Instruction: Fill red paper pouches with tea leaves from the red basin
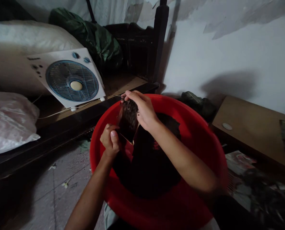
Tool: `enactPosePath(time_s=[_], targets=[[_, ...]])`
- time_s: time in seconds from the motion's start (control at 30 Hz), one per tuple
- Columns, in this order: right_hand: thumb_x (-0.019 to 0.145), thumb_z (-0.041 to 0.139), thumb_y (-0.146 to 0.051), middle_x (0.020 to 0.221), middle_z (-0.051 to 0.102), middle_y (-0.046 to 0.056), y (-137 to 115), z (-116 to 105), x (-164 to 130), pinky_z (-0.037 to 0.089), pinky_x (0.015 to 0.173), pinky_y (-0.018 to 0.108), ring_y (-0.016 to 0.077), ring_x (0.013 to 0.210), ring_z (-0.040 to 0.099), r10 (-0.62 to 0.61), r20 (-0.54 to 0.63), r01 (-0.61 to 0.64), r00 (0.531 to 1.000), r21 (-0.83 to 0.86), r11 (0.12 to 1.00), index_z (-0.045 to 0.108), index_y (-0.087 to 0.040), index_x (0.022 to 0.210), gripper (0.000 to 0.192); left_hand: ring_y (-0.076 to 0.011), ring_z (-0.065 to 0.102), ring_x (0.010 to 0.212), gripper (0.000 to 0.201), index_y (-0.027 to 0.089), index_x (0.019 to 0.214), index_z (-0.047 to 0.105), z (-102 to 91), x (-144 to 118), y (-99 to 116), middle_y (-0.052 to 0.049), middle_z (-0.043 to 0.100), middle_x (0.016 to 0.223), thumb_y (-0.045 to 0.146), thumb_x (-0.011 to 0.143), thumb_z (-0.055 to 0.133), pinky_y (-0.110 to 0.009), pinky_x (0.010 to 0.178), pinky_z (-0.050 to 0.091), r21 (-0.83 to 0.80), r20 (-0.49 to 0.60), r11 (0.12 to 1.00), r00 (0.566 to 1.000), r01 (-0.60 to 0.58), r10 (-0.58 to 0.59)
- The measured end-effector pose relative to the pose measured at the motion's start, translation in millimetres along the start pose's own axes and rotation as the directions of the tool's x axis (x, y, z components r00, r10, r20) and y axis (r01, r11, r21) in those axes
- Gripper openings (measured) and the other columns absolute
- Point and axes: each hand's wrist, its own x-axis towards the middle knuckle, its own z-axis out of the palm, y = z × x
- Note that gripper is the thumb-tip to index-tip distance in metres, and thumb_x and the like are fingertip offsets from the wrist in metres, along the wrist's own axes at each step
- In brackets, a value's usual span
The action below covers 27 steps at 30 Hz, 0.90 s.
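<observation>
A bag (127, 152) with a reddish side and a pale rim hangs over the large red basin (202, 137), its mouth facing up. Dark loose material (130, 116), too dim to name, shows inside it. My left hand (110, 140) is closed on the near left edge of the bag, thumb on top. At its far right edge, my right hand (142, 110) curls round the rim, with the fingertips partly hidden by the dark material. A dark heap (154, 169) lies in the basin below both hands.
A white box fan (73, 80) stands left on a low wooden platform, its cord trailing. Filled sacks (10, 121) and a green bundle (94, 38) lie around it. A wooden board (255, 131) with a small white disc stands right. Scraps lie on the tiled floor (46, 195).
</observation>
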Motion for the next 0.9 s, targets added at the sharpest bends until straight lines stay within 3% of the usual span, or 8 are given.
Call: enactPosePath(time_s=[0.17,0.2,0.27,0.37,0.43,0.63,0.77,0.9], targets=[[0.095,0.05,-0.051,0.105,0.073,0.004,23.8,-62.8,8.6,0.048,0.104,0.039,0.019,0.105,0.066,-0.113,-0.057,0.077,0.992,-0.439,0.895,0.071,-0.022,0.093,0.035,-0.0123,0.056,0.063,0.04,0.017,0.081,0.06,0.2,5.2,2.2,-0.001,0.058,0.07,0.036,0.103,0.034,-0.028,0.06,0.041,0.083,-0.074,0.996,0.997,0.038,-0.032],[0.098,0.044,-0.051,0.112,0.072,0.006,35.8,-85.2,7.3,0.045,0.106,0.041,0.0204,0.112,0.064,-0.09,-0.08,0.023,0.993,-0.61,0.792,0.071,-0.022,0.101,0.039,-0.0123,0.056,0.063,0.04,0.017,0.08,0.06,0.1,6.1,2.1,-0.001,0.058,0.069,0.037,0.103,0.034,-0.029,0.06,0.041,0.088,-0.079,0.995,0.996,0.046,-0.039],[0.099,0.041,-0.048,0.133,0.064,0.005,64.3,-133.5,-3.2,0.039,0.113,0.044,0.0225,0.129,0.054,0.168,-0.182,-0.233,0.969,-0.904,0.359,0.068,-0.026,0.118,0.039,-0.0125,0.055,0.061,0.042,0.017,0.079,0.06,-0.1,7.3,1.2,-0.002,0.057,0.068,0.039,0.103,0.033,-0.029,0.058,0.04,0.098,-0.073,0.994,0.996,0.048,-0.041],[0.078,0.074,-0.053,0.16,0.036,0.015,106.5,-195.1,-35.0,0.027,0.113,0.069,0.0465,0.148,0.025,0.373,-0.322,-0.379,0.87,-0.921,0.09,0.061,-0.026,0.135,0.065,-0.0125,0.054,0.059,0.04,0.017,0.08,0.061,-1.2,8.1,0.4,-0.002,0.058,0.067,0.037,0.103,0.035,-0.029,0.057,0.039,0.114,-0.05,0.993,0.999,0.015,-0.01],[0.067,0.084,-0.052,0.165,0.022,0.018,130.7,-216.6,-57.0,0.025,0.111,0.073,0.0518,0.15,0.014,0.485,-0.336,-0.382,0.807,-0.924,-0.005,0.051,-0.027,0.146,0.089,-0.012,0.054,0.059,0.037,0.018,0.08,0.062,-2.1,8.9,0.8,-0.002,0.058,0.066,0.034,0.102,0.037,-0.029,0.057,0.039,0.12,-0.037,0.993,0.999,-0.004,0.009],[0.088,0.06,-0.064,0.165,0.014,0.021,186.1,-197.7,-93.3,0.026,0.116,0.059,0.0427,0.151,0.02,0.585,-0.233,-0.255,0.777,-0.966,-0.046,0.018,-0.03,0.161,0.09,-0.0113,0.052,0.058,0.034,0.019,0.079,0.061,-2.9,9.7,0.3,0.0,0.057,0.065,0.031,0.102,0.039,-0.028,0.059,0.038,0.087,-0.013,0.996,1.0,0.002,-0.001],[0.093,0.06,-0.051,0.16,0.03,0.021,186.9,-189.2,-121.6,0.023,0.117,0.059,0.0389,0.149,0.026,0.68,-0.049,-0.092,0.732,-0.995,0.028,0.038,-0.024,0.153,0.07,-0.0117,0.054,0.06,0.036,0.019,0.081,0.062,-2.9,7.5,-2.6,-0.001,0.058,0.067,0.037,0.102,0.039,-0.028,0.059,0.039,0.078,-0.004,0.996,0.999,0.049,-0.049],[0.094,0.055,-0.054,0.15,0.048,0.015,157.5,-195.8,-163.0,0.021,0.121,0.054,0.0346,0.145,0.035,0.775,0.184,0.065,0.605,-0.981,0.182,0.064,-0.022,0.13,0.049,-0.0122,0.055,0.061,0.041,0.017,0.081,0.063,-3.1,7.6,-3.0,-0.002,0.059,0.067,0.039,0.103,0.037,-0.029,0.059,0.039,0.081,0.007,0.994,0.998,0.067,-0.067]])
